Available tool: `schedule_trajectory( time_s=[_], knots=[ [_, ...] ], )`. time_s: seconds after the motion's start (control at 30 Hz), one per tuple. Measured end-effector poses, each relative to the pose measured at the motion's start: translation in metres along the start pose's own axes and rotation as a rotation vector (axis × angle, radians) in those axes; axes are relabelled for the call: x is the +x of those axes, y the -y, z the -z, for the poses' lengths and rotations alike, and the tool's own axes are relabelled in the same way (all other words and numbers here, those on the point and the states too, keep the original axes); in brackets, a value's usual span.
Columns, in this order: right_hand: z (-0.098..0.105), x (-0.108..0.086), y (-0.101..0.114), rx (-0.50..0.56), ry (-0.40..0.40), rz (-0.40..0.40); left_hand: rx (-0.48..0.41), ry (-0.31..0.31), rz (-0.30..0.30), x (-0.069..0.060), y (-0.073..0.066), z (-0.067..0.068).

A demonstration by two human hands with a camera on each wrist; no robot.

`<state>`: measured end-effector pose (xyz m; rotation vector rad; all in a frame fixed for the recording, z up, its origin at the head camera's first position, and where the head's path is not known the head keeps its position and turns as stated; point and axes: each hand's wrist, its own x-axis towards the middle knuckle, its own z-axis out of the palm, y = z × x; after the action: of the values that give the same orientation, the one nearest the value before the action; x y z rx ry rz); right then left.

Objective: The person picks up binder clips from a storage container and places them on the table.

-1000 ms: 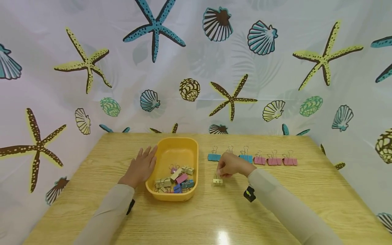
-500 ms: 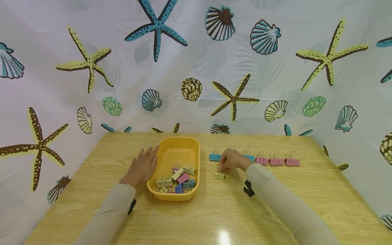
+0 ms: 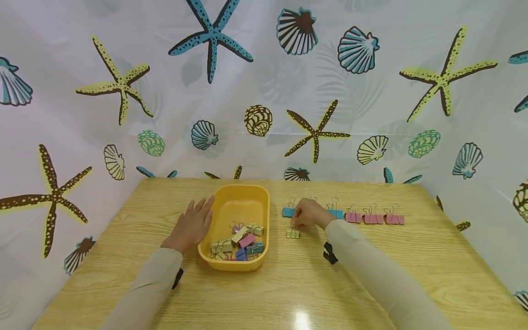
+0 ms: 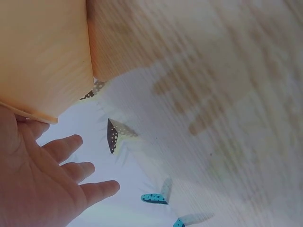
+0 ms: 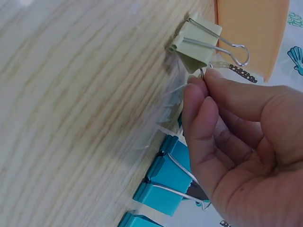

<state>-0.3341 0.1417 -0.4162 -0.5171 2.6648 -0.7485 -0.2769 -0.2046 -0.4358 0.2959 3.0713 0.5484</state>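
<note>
My right hand [image 3: 310, 214] pinches a wire handle of a pale yellow binder clip [image 5: 198, 42] between thumb and forefinger. In the head view that clip sits low at the table, just in front of a blue binder clip [image 3: 288, 212]. Fingers spread, my left hand [image 3: 190, 226] rests against the left side of a yellow plastic tray [image 3: 240, 193]; in the left wrist view its index finger touches the tray's rim. Inside the tray's near half lie several binder clips, including a pink one [image 3: 247, 240], a dark blue one [image 3: 241, 254] and a pale yellow one [image 3: 222, 246].
Along the back right of the table runs a row of clips: blue ones, partly behind my right hand, then pink binder clips [image 3: 373, 218]. A patterned curtain [image 3: 264, 156] encloses the wooden table [image 3: 264, 302] at the back and sides.
My right hand has carried the pale yellow clip away from me, nearer to the blue clips, and lately a little left. The left hand stays at the tray.
</note>
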Motion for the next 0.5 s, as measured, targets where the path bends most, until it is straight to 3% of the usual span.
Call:
schedule_trajectory(
  time_s=[0.5],
  knots=[
    [-0.0005, -0.0040, 0.0070, -0.067, -0.038, 0.012, 0.005, -0.002, -0.007, 0.0002, 0.0012, -0.0005]
  ],
)
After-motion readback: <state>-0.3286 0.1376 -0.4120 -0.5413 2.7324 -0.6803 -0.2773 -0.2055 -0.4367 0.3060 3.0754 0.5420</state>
